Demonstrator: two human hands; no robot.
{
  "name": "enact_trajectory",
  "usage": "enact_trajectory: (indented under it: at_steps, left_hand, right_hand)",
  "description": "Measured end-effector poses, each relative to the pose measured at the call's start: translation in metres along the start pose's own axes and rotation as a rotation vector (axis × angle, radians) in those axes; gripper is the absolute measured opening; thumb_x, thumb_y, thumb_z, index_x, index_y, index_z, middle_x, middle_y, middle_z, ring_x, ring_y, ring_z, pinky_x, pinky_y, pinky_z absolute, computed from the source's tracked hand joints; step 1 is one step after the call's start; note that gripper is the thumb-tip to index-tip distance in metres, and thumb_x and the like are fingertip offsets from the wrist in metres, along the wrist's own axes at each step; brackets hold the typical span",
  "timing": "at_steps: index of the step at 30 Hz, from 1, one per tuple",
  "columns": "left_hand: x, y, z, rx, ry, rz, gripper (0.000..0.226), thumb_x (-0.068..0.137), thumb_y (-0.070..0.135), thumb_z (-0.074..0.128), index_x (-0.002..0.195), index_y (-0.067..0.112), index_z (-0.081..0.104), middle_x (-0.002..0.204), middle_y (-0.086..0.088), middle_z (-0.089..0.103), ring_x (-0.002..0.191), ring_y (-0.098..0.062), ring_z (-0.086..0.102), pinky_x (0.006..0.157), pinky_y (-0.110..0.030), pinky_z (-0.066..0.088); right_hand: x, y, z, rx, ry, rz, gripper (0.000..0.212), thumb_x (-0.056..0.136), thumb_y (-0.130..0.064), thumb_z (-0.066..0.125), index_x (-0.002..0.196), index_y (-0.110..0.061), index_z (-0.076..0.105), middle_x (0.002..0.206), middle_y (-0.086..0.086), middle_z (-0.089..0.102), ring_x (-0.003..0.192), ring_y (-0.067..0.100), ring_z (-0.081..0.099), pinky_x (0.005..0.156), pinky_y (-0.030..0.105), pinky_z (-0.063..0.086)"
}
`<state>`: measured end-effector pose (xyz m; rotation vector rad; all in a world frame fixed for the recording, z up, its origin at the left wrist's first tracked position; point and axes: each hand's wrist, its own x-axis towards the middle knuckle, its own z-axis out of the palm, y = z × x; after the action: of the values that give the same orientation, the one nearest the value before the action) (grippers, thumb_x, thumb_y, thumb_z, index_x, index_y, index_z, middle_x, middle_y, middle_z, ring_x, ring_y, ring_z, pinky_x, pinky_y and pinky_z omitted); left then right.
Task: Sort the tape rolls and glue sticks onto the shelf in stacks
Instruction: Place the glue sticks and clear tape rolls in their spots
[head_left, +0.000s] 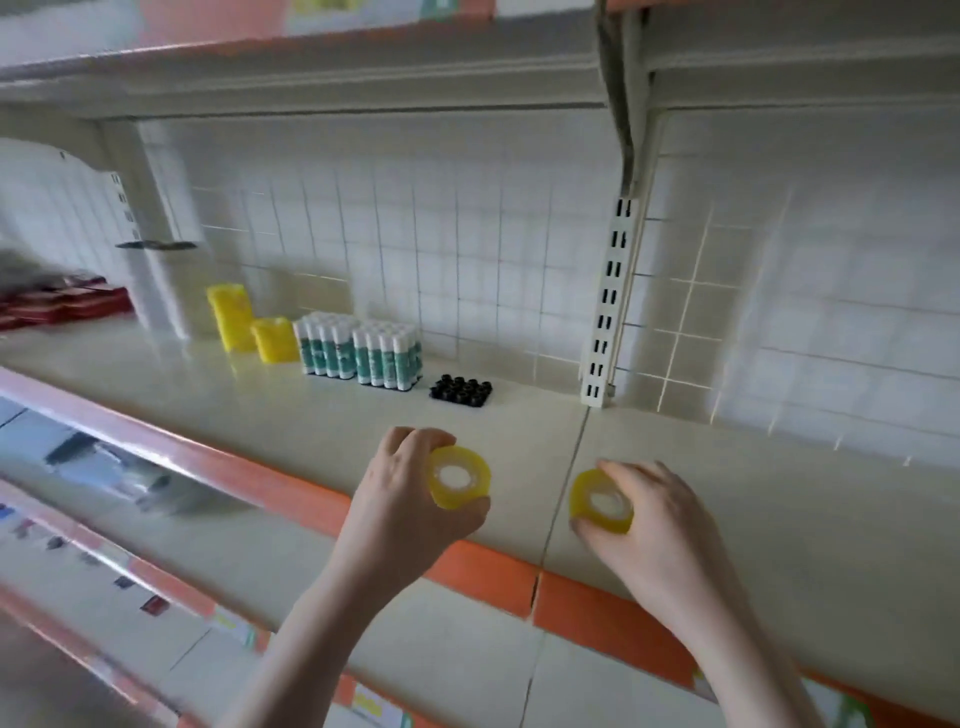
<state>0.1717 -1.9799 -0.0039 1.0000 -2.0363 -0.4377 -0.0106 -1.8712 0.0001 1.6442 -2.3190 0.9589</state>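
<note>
**Two bare arms, nothing worn**

Both forearms are in shot, bare from the bottom edge of the picture up to the wrists, no sleeve showing. The left hand (410, 499) carries no ring, watch or glove. The right hand (654, 519) is just as plain. Fingernails short, unpainted.

A shop: orange-edged display shelves (395, 525) with price labels (154, 605), stocked stationery.
</note>
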Motion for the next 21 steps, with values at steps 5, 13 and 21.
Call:
enact_trajectory:
  at_steps: [5,13,21]
  left_hand:
    - [0.022,-0.062,-0.047,0.027,0.057,-0.054,0.055,0.065,0.033,0.08,0.114,0.018,0.059,0.104,0.01,0.049,0.097,-0.012,0.051,0.083,-0.019,0.036]
    - [0.072,-0.17,-0.099,0.065,0.09,-0.097,0.064,0.06,0.055,0.068,0.114,0.022,0.059,0.103,0.012,0.051,0.092,-0.008,0.05,0.084,-0.023,0.042]
    - [0.136,-0.274,-0.161,0.068,0.088,-0.145,0.072,0.057,0.066,0.067,0.114,0.023,0.06,0.103,0.01,0.053,0.095,-0.008,0.052,0.086,-0.026,0.044]
  right_hand:
    - [0.037,-0.061,0.046,0.045,-0.029,-0.07,0.06,0.076,-0.035,0.07,0.131,-0.022,0.053,0.119,-0.004,0.056,0.114,0.016,0.05,0.092,0.024,0.035]
    - [0.1,-0.145,0.136,0.084,-0.024,-0.095,0.053,0.072,-0.03,0.074,0.122,-0.02,0.06,0.115,-0.003,0.06,0.111,0.018,0.053,0.087,0.024,0.036]
    - [0.172,-0.242,0.202,0.104,-0.051,-0.11,0.048,0.07,-0.026,0.076,0.116,-0.015,0.065,0.108,0.0,0.063,0.105,0.021,0.056,0.083,0.023,0.035]
